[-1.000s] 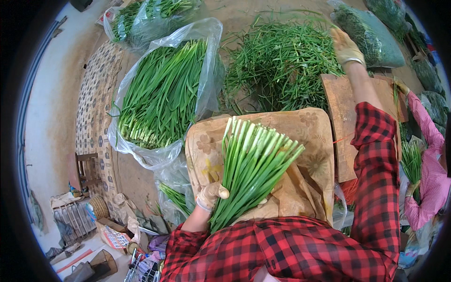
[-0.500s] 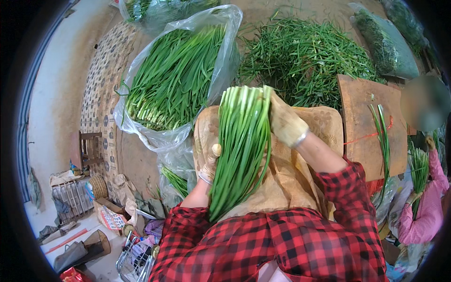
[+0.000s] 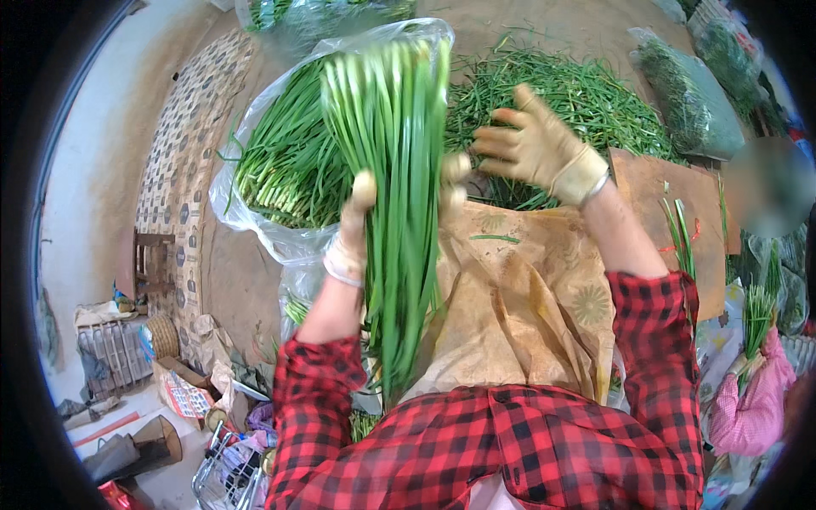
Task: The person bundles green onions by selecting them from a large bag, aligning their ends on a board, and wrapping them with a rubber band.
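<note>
My left hand (image 3: 348,229), in a pale glove, is wrapped round a thick bunch of garlic chives (image 3: 398,161). The thumb shows on one side of the bunch and the fingertips on the other. White stem ends point away from me, while the green leaves hang down toward my lap. My gloved right hand (image 3: 540,149) is raised to the right, apart from the bunch, its fingers spread and holding nothing. Behind the bunch lies a clear plastic bag (image 3: 246,223) with many chives (image 3: 285,183) laid in it. A brown patterned cloth (image 3: 527,289) covers my lap.
A heap of loose green leaves (image 3: 569,93) lies ahead on the floor. To the right stands a brown board (image 3: 642,191) with a few chives (image 3: 680,234) and red string. Filled bags (image 3: 684,93) lie far right. A co-worker in a pink sleeve (image 3: 748,408) holds greens.
My left hand has carried the bunch up and leftward, over the bag. My right hand has let go of the stem ends and opened, moving up and right.
</note>
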`<state>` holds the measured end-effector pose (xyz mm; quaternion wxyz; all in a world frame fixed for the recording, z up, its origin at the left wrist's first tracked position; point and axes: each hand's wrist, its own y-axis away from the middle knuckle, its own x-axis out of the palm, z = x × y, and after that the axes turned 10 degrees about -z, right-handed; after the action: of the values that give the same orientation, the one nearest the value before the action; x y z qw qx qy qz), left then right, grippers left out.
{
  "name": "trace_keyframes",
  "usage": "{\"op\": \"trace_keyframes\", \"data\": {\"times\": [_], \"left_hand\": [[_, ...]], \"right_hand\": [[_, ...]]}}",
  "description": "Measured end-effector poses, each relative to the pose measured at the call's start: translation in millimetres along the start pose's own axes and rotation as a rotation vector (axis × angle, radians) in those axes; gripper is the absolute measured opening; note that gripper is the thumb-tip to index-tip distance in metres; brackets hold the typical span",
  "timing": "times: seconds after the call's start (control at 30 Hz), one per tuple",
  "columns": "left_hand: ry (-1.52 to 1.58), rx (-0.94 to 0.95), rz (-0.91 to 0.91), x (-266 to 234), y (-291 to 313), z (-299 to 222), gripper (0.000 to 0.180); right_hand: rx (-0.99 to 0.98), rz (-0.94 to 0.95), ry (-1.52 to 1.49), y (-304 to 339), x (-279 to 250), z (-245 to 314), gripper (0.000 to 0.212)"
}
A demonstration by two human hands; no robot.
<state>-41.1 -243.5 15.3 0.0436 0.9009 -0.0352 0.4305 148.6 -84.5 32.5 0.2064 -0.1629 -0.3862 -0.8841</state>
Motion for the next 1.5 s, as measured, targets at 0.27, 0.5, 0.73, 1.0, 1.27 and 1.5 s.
{"op": "trace_keyframes", "data": {"times": [0.27,0.5,0.73,1.0,1.27,1.5], "left_hand": [[0.115,0.314,-0.116,114.2,-104.4,-13.5,0.043],[-0.034,-0.125,-0.033,195.3,-121.8,110.9,0.042],[-0.589,-0.692,0.292,204.2,-189.0,202.5,0.038],[-0.785,-0.705,0.115,170.0,-224.6,328.0,0.038],[-0.968,-0.611,0.202,165.4,-257.0,375.3,0.027],[-1.428,-0.044,0.38,157.1,-254.0,404.9,0.025]], "right_hand": [[-1.132,0.118,0.629,62.0,32.8,7.5,0.117],[-0.724,-0.268,0.76,170.4,-114.2,15.9,0.085],[-0.58,-0.831,0.993,257.1,-278.9,12.0,0.08],[-0.117,-1.059,1.361,208.3,-385.8,-34.3,0.1],[-0.402,-1.281,1.329,172.6,-399.0,16.4,0.053],[-0.774,-1.439,1.418,92.6,-398.3,-25.8,0.017]]}}
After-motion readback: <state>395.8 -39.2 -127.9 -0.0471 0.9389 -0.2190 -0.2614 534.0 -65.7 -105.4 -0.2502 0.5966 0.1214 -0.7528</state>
